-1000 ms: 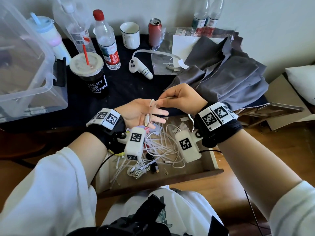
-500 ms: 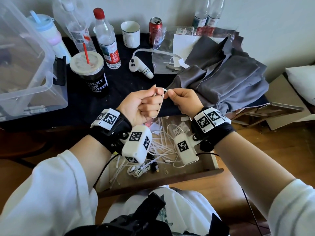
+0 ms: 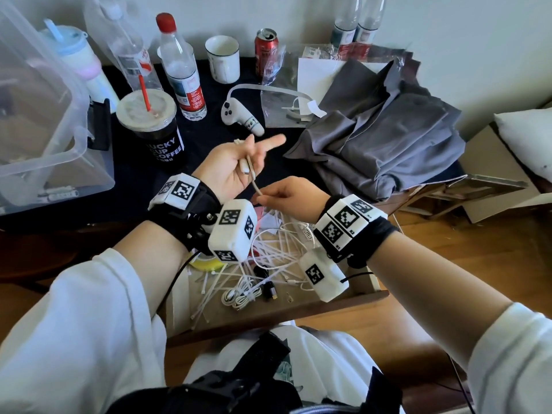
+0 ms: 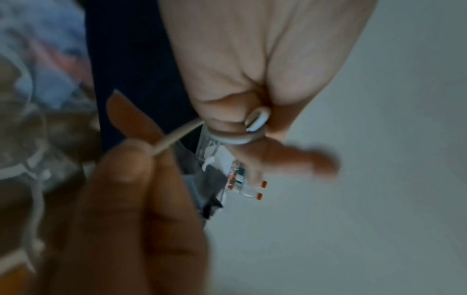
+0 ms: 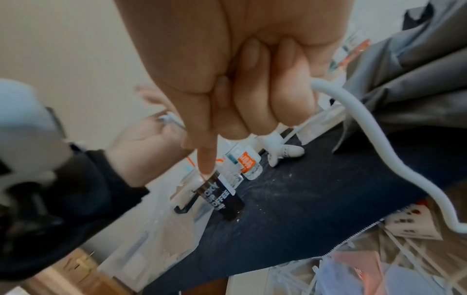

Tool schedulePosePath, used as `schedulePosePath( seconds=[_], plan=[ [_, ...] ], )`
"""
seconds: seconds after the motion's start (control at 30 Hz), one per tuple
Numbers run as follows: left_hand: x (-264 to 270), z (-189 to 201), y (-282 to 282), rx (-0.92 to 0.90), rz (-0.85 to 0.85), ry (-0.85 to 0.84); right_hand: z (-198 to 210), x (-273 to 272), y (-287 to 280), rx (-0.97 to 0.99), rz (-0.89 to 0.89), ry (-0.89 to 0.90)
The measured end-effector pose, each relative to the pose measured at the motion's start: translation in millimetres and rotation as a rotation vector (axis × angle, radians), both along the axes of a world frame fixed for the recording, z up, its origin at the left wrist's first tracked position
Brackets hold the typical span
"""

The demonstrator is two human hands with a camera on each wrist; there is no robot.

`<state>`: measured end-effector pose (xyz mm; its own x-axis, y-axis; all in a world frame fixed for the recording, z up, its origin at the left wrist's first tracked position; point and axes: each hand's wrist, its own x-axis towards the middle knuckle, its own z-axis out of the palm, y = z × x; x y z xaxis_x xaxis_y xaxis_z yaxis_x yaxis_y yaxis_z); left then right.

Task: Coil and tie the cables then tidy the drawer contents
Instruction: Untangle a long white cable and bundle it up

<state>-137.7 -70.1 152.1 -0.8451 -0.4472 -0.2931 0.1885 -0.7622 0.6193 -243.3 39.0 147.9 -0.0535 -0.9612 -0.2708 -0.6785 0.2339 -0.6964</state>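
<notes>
Since half a second ago our hands have parted: the left hand [image 3: 236, 165] has turned palm-up with index finger stretched toward the upper middle of the frame, and the right hand [image 3: 286, 195] has dropped just below it.

Item in hand: one white cable [image 3: 254, 182]. Left fingers [image 4: 227, 111] curl over a plug and a couple of turns of it; right fingers [image 4: 141, 151] pinch the strand running out from the coil, with its slack tail hanging toward the drawer [image 3: 298, 312].

Step, as we judge it: coiling, early; tying not yet begun. Next move calls for carrying the strand round the left fingers again with even tension, so the turns do not slip off.

Remaining stock in the drawer, centre of the frame: loose white cables [image 3: 277, 249], one bundled cable [image 3: 239, 297], scattered zip ties [image 3: 209, 291], a yellow roll [image 3: 206, 262].

On the table [image 3: 125, 180], upper frame: coffee cup [image 3: 152, 127], bottles [image 3: 182, 70], can [image 3: 265, 52], mug [image 3: 224, 59], controller [image 3: 239, 116], grey cloth [image 3: 388, 130], clear bin [image 3: 44, 130] at upper left.

Obstruction: the tail could snag in the tangle below.
</notes>
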Motion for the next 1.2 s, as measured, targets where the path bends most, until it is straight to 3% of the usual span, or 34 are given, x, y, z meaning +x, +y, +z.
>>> schedulePosePath(
  seconds=[0.13,0.37,0.6,0.7,0.8,0.9,0.97,1.03,1.13,1.2],
  plan=[
    [4.1,-10.1,6.3,-0.235,-0.053,-0.171,1.6,2.4,-0.8,0.001,0.069,0.125],
    [6.2,-9.4,12.3,-0.360,-0.274,-0.367,12.7,-6.4,2.1,-0.079,0.094,0.187],
    [9.5,-5.7,23.6,-0.216,-0.490,-0.324,19.2,-22.7,7.6,-0.288,-0.079,-0.022],
    [8.7,-8.5,27.6,-0.340,-0.519,-0.360,18.3,-32.0,8.9,-0.355,-0.124,-0.036],
    [9.1,-10.3,25.4,-0.308,-0.558,-0.269,16.0,-47.0,9.0,-0.427,-0.250,-0.137],
    [14.4,-8.4,18.8,-0.199,-0.627,0.014,10.5,-61.5,10.1,-0.492,-0.378,-0.255],
    [14.9,-5.2,12.8,-0.131,-0.630,0.182,5.4,-61.8,9.5,-0.464,-0.367,-0.237],
    [9.8,-1.5,9.7,-0.114,-0.553,0.274,0.5,-53.4,9.3,-0.390,-0.310,-0.183],
    [-0.9,4.7,10.1,0.067,-0.419,0.404,-3.5,-37.5,9.1,-0.264,-0.278,-0.208],
    [-8.9,4.9,13.2,0.077,-0.245,0.351,-4.9,-28.3,8.8,-0.222,-0.262,-0.199]
  ],
)
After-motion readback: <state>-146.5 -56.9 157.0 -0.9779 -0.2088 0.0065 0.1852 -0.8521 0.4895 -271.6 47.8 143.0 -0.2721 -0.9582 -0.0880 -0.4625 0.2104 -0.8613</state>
